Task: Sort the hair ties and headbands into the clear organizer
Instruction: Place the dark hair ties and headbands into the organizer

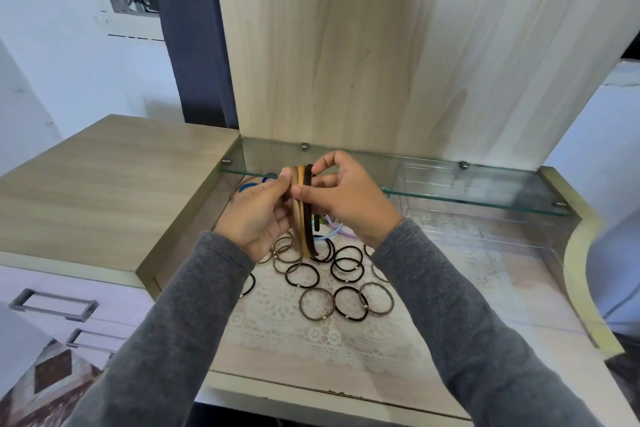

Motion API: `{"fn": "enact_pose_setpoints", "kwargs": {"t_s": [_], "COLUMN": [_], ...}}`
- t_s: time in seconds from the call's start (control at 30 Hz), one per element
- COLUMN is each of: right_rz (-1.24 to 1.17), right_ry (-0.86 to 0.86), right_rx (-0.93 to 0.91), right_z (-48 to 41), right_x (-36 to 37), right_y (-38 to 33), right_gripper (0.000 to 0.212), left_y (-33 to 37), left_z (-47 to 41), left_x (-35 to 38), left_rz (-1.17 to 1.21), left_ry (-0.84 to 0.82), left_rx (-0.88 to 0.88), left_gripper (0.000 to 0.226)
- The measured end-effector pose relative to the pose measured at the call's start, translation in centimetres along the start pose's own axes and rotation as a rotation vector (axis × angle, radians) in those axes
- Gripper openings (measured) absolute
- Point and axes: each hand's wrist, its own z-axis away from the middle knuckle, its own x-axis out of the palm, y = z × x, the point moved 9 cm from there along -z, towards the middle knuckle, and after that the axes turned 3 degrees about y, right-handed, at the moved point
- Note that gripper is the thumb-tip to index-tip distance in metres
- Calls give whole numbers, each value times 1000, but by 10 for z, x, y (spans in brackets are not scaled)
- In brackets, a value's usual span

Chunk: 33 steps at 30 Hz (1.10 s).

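nearest: brown + black hair ties lie loose on the lace mat. soft, light, stretchy, so pinch anywhere. above them both hands hold a stack of headbands upright: left hand curled round the tan side, right hand pinching the dark outer band w/ thumb + fingers. bands look stiff, springy, prob slick; best gripped at the arch, not the tips. farther right, the clear organizer sits under the glass shelf, well apart from the hands.

Left hand and right hand hold upright headbands together, fingers pinching. Hair ties lie scattered on lace mat beneath. Clear organizer at right.
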Motion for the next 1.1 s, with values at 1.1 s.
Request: {"fn": "enact_pose_setpoints", "kwargs": {"t_s": [1.1], "right_rz": [-281], "right_ry": [154], "right_rx": [126], "right_z": [94], "right_x": [-237], "right_y": [34], "right_gripper": [16], "left_y": [-111], "left_z": [-43], "left_x": [167], "left_rz": [-798], "left_ry": [-119], "left_rx": [372], "left_gripper": [27]}}
